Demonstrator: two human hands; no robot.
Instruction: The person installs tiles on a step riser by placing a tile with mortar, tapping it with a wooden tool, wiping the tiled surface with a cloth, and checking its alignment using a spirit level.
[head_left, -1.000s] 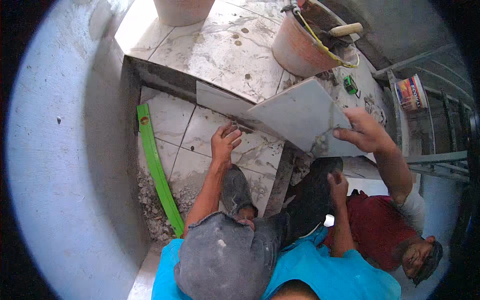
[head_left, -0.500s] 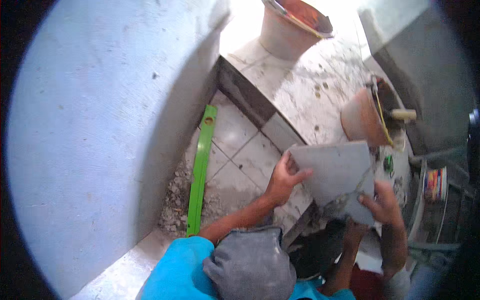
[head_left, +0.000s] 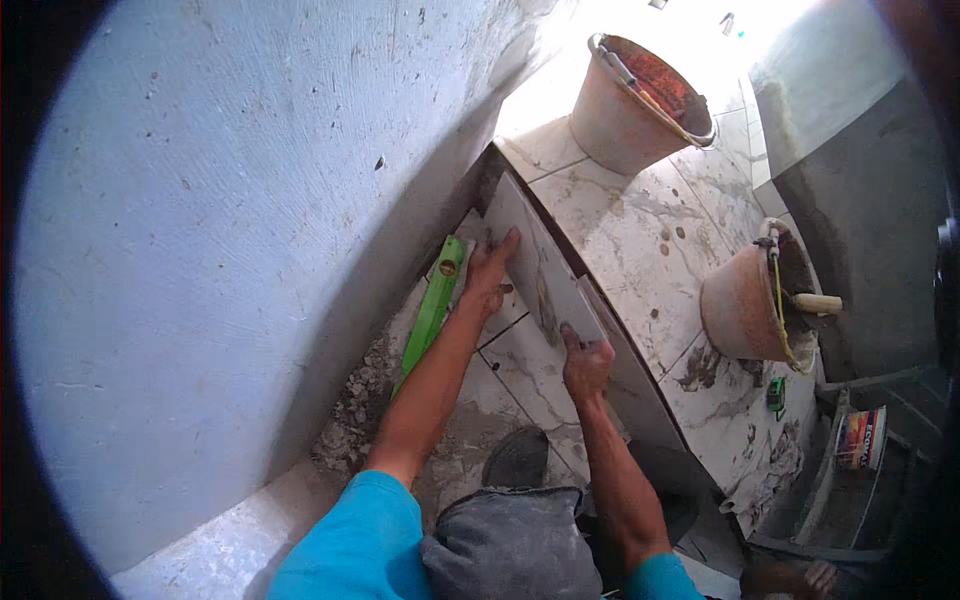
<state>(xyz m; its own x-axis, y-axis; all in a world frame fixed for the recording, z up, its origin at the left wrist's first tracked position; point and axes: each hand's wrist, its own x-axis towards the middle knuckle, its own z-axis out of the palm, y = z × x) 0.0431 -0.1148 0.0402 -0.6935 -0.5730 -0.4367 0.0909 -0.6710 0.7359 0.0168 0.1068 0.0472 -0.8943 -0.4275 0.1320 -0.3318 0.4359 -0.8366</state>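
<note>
A pale marbled tile [head_left: 545, 262] stands on edge, leaning along the riser of a raised, tiled step. My left hand [head_left: 488, 275] is closed at its far lower part, the thumb against its face and the other fingers partly hidden. With my right hand [head_left: 588, 368] I grip its near end, thumb on the face. Another tile [head_left: 625, 365] lines the riser just behind and nearer to me. Left of my left hand, a green spirit level [head_left: 432, 312] lies along the wall, partly behind my forearm.
Two mortar-stained buckets, one farther [head_left: 625, 115] and one nearer [head_left: 740, 310], stand on the step [head_left: 620, 215]. A green tape measure [head_left: 776, 395] lies near the second. Rubble [head_left: 350, 410] lines the wall's foot [head_left: 290, 400]. A co-worker's hand [head_left: 820, 578] shows at lower right.
The tile has moved left and forward from beside the co-worker's hand to the riser, turning on edge. My right hand has come into clear view on it; the co-worker's hand has let go and withdrawn.
</note>
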